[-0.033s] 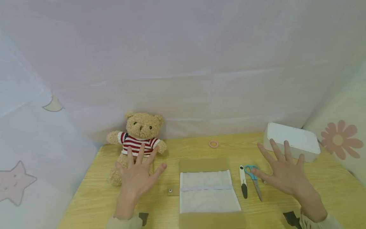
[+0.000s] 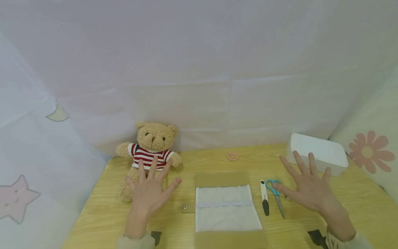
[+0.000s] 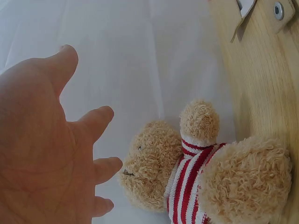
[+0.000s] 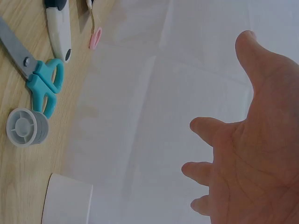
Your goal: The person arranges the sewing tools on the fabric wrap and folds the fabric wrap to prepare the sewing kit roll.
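Note:
My left hand [image 2: 148, 195] is held up with fingers spread, holding nothing. In the head view it overlaps the teddy bear [image 2: 157, 136], which sits in a red-and-white striped sweater. My right hand [image 2: 314, 193] is also spread with nothing in it, over the right side of the table. Just left of it lie teal-handled scissors [image 2: 277, 199] and a white-and-black cutter [image 2: 264, 197]. A grey spool [image 4: 27, 127] stands by the scissors' handles, mostly hidden in the head view. Between the hands lies a white cloth [image 2: 227, 219] with a pale strip [image 2: 224, 204] across it, on a tan sheet [image 2: 222, 179].
A white box [image 2: 320, 148] is at the back right of the wooden table [image 2: 99, 214]. Towards the back lies a pink ring [image 2: 232, 157]. A tab with a metal snap [image 2: 185, 207] sticks out left of the cloth. Pale curtains [image 2: 199, 86] hang behind.

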A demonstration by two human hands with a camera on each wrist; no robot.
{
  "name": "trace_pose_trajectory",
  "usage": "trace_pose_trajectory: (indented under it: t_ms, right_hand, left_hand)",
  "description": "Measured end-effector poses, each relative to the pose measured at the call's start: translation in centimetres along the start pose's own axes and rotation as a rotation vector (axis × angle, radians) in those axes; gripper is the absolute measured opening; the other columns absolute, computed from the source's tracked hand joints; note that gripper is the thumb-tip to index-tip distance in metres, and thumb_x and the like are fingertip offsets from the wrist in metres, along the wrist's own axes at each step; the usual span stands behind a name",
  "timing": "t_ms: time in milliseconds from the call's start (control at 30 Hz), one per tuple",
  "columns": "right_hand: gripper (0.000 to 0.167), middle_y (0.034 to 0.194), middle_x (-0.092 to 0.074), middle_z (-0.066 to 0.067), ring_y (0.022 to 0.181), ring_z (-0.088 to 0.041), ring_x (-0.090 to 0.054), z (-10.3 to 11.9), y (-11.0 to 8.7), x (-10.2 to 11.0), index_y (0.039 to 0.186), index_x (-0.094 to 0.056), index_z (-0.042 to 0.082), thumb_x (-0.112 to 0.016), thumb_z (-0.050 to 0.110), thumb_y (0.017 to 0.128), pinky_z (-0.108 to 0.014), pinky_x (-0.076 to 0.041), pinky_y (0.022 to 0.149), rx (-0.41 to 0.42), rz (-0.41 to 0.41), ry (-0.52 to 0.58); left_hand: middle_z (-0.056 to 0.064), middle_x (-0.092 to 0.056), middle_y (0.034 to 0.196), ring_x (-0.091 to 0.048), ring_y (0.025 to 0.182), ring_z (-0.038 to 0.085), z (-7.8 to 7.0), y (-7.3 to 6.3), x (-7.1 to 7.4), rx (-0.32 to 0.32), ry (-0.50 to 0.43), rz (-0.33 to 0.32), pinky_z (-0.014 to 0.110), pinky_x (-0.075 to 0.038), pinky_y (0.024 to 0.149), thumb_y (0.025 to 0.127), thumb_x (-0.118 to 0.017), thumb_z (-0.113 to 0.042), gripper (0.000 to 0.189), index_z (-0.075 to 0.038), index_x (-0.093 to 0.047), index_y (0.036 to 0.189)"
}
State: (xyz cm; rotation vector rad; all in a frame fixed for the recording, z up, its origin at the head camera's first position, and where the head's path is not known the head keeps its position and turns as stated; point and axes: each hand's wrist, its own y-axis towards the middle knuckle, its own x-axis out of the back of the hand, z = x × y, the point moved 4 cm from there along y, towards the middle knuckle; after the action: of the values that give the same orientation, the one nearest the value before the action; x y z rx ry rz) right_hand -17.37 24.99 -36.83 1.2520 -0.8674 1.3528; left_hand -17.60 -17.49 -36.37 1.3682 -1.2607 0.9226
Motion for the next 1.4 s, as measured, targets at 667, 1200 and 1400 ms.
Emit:
trace_pose_trajectory:
  t_ms: [667, 1200, 1400]
  right_hand:
    - [0.064, 0.121, -0.058, -0.028, 0.101, -0.044, -0.059, 0.4, 1.7, -1.2, 0.135, -0.048, -0.002, -0.065, 0.039, 0.09, -0.059, -0.049, 0.077, 0.053, -0.009, 0.338]
    - [0.041, 0.042, -0.04, 0.005, 0.039, -0.008, -0.04, 3.1, 3.4, -7.1, 0.052, -0.044, 0.011, -0.076, 0.015, 0.078, -0.021, -0.034, 0.042, -0.189, 0.211, 0.386]
    - [0.043, 0.041, -0.038, 0.006, 0.039, -0.008, -0.037, 2.9, 3.7, -7.8, 0.051, -0.045, 0.009, -0.078, 0.019, 0.077, -0.02, -0.032, 0.042, -0.202, 0.215, 0.37]
  left_hand:
    - [0.022, -0.047, 0.14, -0.046, 0.123, 0.045, -1.1, 1.0, -1.7, -0.215, -0.465, 0.343, 0.06, -0.04, 0.096, 0.093, -0.06, -0.04, 0.058, -0.012, -0.047, 0.141]
    - [-0.002, -0.061, 0.08, -0.057, 0.074, 0.013, -4.5, 1.3, -6.5, -0.351, -0.646, 0.461, 0.025, -0.047, 0.066, 0.081, -0.073, -0.004, 0.014, -0.002, -0.067, 0.094]
    - [0.002, -0.064, 0.082, -0.06, 0.076, 0.015, -4.6, 1.5, -6.9, -0.34, -0.63, 0.457, 0.025, -0.049, 0.069, 0.08, -0.073, -0.002, 0.015, -0.001, -0.068, 0.094]
